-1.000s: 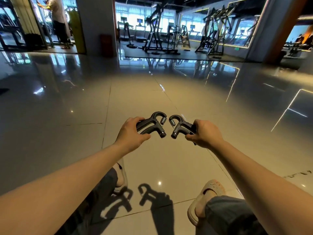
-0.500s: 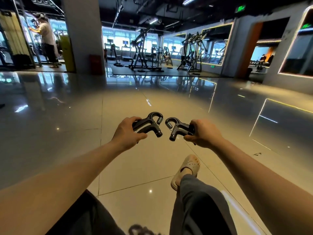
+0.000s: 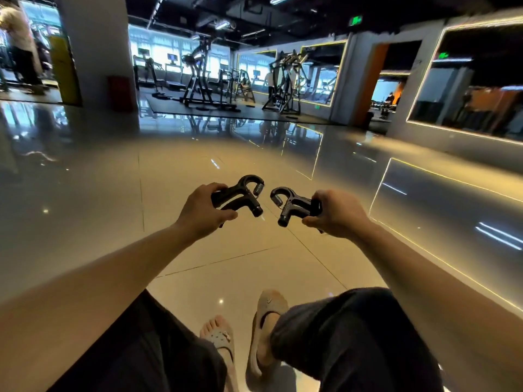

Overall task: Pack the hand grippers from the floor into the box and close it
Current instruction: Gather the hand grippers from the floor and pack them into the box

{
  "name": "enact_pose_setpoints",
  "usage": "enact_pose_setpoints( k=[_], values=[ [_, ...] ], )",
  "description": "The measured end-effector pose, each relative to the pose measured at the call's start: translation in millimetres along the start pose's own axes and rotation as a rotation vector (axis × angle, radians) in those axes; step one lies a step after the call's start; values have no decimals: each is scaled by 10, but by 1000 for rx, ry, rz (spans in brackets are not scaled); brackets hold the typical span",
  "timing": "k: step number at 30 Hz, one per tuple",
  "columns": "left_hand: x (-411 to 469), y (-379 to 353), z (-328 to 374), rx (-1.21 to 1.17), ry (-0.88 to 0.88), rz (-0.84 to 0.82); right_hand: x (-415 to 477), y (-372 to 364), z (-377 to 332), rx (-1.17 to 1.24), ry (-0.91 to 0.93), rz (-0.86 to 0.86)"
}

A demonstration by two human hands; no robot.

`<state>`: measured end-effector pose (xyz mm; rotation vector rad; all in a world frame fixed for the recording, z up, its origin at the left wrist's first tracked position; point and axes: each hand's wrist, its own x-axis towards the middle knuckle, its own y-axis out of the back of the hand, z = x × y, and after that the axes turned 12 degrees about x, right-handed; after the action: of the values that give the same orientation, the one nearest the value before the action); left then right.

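I hold two black hand grippers in the air in front of me, above the glossy tiled floor. My left hand (image 3: 202, 212) is closed around the handles of the left hand gripper (image 3: 240, 195), whose hooked top and metal spring point right. My right hand (image 3: 335, 213) is closed around the handles of the right hand gripper (image 3: 294, 205), its spring end pointing left. The two spring ends are a short gap apart. No box is in view.
My legs in dark trousers (image 3: 353, 343) and beige sandals (image 3: 266, 335) fill the bottom. The polished floor (image 3: 226, 154) stretches ahead to gym machines (image 3: 198, 77) and a pillar (image 3: 96, 49). A person (image 3: 17, 43) stands far left. Mirrored wall panels (image 3: 467, 80) run along the right.
The view has tilted up and turned, showing more of the gym. My legs have swung into the bottom centre. Both hands keep their hold, and the grippers have drifted slightly apart.
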<state>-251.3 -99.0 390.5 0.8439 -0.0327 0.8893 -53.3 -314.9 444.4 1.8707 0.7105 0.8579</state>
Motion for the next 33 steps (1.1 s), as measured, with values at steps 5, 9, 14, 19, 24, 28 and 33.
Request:
enact_pose_setpoints(
  k=[5,9,14,19,24,28,33],
  values=[
    [-433,-246,232,-21,-28,-46,-633,216,189,0,-63,-39],
    [-707,-430,342,-33,-65,-95,-1122,366,394,-20,-129,-82],
    [-1146,-770,555,-33,-97,-204,-1744,403,637,-43,-205,-124],
    [-1600,-1153,819,-33,-154,-276,-2321,436,875,-44,-288,-142],
    [-1916,-1445,1076,-19,-167,-360,-2878,475,1189,-22,-386,-140],
    [-2107,-1751,1335,30,-197,-411,-3284,485,1551,0,-450,-135],
    [-2158,-2196,1577,110,-236,-559,-3760,392,2149,64,-605,-148]
  ],
)
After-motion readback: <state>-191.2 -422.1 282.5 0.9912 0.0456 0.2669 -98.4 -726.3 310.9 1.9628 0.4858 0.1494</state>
